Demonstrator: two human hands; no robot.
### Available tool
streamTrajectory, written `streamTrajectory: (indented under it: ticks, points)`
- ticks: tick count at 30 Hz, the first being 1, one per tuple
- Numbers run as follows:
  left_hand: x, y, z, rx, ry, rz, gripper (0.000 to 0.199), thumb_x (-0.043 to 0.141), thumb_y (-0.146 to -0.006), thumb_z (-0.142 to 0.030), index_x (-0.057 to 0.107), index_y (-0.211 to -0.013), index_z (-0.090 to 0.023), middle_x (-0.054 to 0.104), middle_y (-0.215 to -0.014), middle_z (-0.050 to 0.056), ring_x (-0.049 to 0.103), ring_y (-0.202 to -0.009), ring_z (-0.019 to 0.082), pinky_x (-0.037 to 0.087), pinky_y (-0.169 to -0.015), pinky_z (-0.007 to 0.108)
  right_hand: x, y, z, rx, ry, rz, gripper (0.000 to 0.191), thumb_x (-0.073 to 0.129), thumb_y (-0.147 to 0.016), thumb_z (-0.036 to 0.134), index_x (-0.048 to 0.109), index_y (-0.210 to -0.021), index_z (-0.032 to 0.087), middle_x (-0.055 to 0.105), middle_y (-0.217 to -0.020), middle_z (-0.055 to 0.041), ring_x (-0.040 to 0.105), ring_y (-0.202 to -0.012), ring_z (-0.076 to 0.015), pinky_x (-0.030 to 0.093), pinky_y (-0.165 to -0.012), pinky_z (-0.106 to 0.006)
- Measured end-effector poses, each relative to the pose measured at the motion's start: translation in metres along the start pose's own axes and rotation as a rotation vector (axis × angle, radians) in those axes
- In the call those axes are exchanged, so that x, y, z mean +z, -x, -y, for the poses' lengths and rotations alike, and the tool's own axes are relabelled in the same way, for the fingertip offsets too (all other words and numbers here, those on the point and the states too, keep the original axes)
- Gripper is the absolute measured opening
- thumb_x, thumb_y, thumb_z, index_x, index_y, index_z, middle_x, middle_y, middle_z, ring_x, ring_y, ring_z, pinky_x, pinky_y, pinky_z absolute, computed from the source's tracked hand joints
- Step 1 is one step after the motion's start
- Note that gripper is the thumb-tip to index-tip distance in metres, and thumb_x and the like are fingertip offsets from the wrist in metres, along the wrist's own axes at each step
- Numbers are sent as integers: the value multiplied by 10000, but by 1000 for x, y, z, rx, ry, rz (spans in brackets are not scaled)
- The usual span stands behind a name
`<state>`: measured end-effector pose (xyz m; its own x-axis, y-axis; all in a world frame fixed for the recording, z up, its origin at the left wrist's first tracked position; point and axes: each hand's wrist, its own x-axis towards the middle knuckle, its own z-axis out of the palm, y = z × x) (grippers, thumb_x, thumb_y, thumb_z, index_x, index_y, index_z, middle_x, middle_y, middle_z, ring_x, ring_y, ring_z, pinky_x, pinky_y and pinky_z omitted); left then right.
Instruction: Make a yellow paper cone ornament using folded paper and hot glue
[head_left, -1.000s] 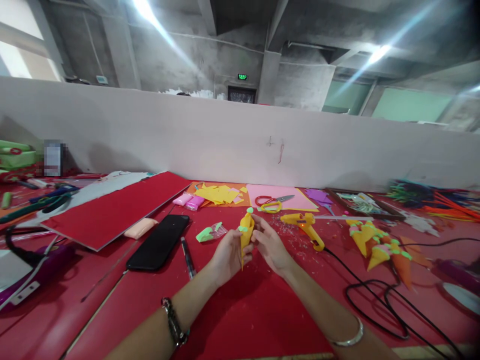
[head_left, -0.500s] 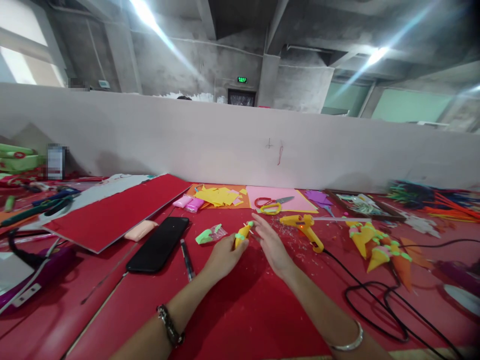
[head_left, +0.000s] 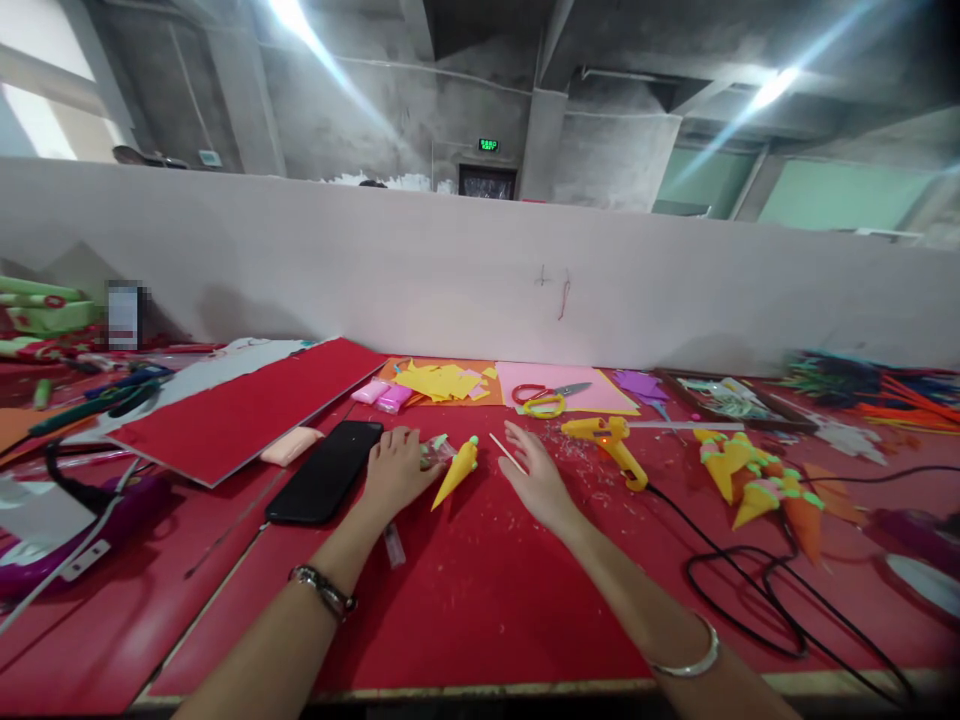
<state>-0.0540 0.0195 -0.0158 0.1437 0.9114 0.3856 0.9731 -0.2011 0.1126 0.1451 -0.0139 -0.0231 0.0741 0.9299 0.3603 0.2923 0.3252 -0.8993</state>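
Note:
My left hand (head_left: pixel 399 468) is over the table beside the black phone (head_left: pixel 324 474), fingers spread, at the crinkled clear wrapper (head_left: pixel 442 447) with light green clay. Part of that wrapper and most of a pen (head_left: pixel 394 546) are hidden beneath the hand. Between my hands a small yellow cone (head_left: pixel 454 474) with light green bits at its wide end lies on the red table. My right hand (head_left: pixel 536 475) is raised, fingers partly extended, with a thin pale stick (head_left: pixel 508 453) held along the thumb side.
A yellow glue gun (head_left: pixel 611 445) with a looping black cable lies to the right, near several decorated cones (head_left: pixel 735 470). Scissors (head_left: pixel 551 395) rest on pink sheets (head_left: pixel 581 378) at the back. A red board (head_left: pixel 247 410) is at left, before the white partition (head_left: pixel 420 270).
My left hand has let go of the yellow cone, which now lies on the table, and moved left over the green clay wrapper. My right hand stays nearly in place with the stick.

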Motion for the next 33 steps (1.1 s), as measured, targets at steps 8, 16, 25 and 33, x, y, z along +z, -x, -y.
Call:
streamTrajectory:
  ticks: [8,16,25,33]
  points:
    - [-12,-1,-13,196,202,13,211,308,-860,-292,461,-891,-151,586,-763,69,553,-702,188,376,-655,287,-6,6,26,-272,12,-4,307,452,-780,190,544,-1065,256,541,-1041,-39,519,-973,-153,417,-872,-309]
    - [-25,6,-28,429,571,46,115,367,-796,-249,457,-809,-178,544,-728,20,497,-654,144,344,-604,235,-4,7,31,-193,-173,57,359,509,-776,279,530,-1134,295,559,-1041,-33,548,-913,-152,440,-811,-294]
    - [-31,9,-31,490,665,124,112,378,-724,-183,490,-733,-175,532,-668,-11,465,-615,116,330,-592,207,-4,9,35,-154,-178,79,184,569,-728,268,631,-889,205,653,-858,-29,599,-770,-156,463,-734,-295]
    - [-29,8,-32,438,644,71,120,379,-748,-206,488,-709,-174,524,-655,-16,462,-605,114,331,-590,213,-8,2,31,-78,-243,-81,98,577,-710,261,615,-773,196,623,-721,-1,579,-644,-122,469,-650,-263]
